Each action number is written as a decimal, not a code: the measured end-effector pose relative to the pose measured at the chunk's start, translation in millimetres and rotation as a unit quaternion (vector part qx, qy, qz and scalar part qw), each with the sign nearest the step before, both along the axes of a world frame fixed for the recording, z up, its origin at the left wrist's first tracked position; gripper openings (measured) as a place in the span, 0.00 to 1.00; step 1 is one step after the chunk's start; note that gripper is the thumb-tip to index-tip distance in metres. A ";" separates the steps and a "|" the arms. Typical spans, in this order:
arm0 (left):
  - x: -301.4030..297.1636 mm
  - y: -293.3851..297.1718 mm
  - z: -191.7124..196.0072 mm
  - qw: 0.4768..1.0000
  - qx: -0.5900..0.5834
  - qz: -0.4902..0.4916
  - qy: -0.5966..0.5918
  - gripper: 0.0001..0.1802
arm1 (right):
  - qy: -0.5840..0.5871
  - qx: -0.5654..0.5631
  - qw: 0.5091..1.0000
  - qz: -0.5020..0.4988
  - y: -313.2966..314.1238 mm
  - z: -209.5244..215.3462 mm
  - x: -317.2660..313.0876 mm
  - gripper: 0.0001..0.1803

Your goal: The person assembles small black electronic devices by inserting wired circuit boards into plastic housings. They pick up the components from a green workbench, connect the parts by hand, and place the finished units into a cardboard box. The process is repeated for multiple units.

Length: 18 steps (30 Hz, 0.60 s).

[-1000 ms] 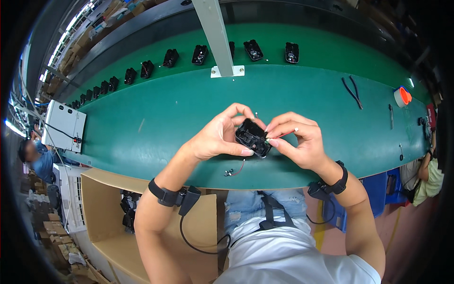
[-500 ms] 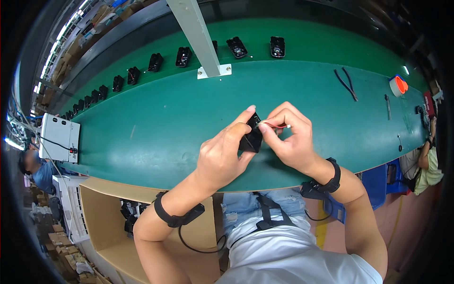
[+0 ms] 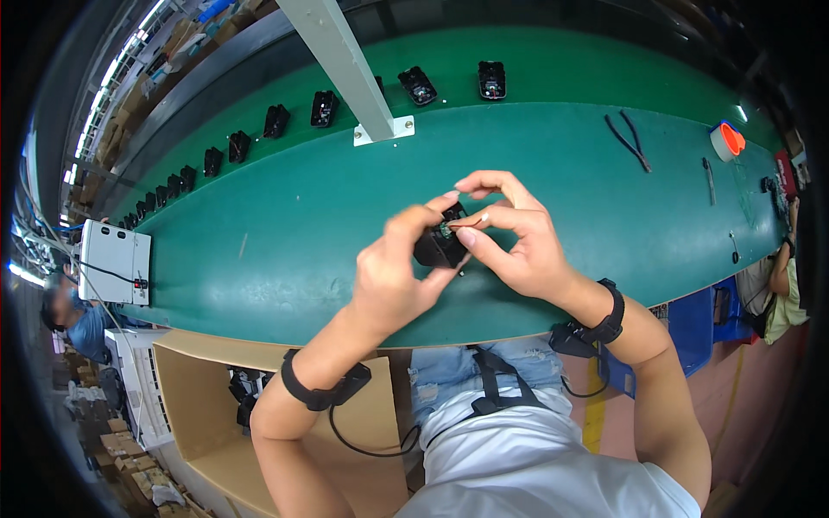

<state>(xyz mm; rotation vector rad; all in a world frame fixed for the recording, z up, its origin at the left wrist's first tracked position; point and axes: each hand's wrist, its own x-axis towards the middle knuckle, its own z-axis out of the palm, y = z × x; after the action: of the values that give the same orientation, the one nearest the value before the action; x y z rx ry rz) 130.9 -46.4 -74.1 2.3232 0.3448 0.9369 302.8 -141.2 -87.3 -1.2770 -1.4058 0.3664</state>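
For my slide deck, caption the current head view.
Left hand holds a boxy black plastic housing over a green workbench; right fingers pinch a thin reddish wire.

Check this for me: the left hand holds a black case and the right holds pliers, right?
Not quite: the head view shows the right hand pinching a thin wire; the pliers lie on the bench. The left hand does hold the black case.

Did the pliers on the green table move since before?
No. Against the fixed post, the pliers stay off to the right, handles by the table's back edge. Only the camera's view shifted.
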 end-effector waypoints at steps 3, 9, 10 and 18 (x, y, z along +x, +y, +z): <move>-10.4 17.8 11.0 0.961 -0.268 -0.072 0.009 0.39 | 0.017 -0.037 0.997 0.071 -0.7 1.9 10.8 0.14; -18.4 22.8 18.7 0.864 -0.490 -0.107 0.054 0.34 | 0.160 -0.102 0.947 0.261 2.1 -3.6 11.7 0.17; -17.2 21.0 18.8 0.851 -0.512 -0.102 0.062 0.34 | 0.212 -0.105 0.927 0.292 2.9 -8.1 8.9 0.17; -14.0 26.0 12.7 0.775 -0.613 -0.092 0.123 0.32 | 0.460 -0.250 0.792 0.314 3.5 -10.1 6.0 0.18</move>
<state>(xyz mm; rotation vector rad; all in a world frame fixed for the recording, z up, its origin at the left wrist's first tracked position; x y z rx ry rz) 116.9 -20.4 -61.4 1.1839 0.5900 0.1253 308.8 -137.7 -97.4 -0.7440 -0.8191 1.6662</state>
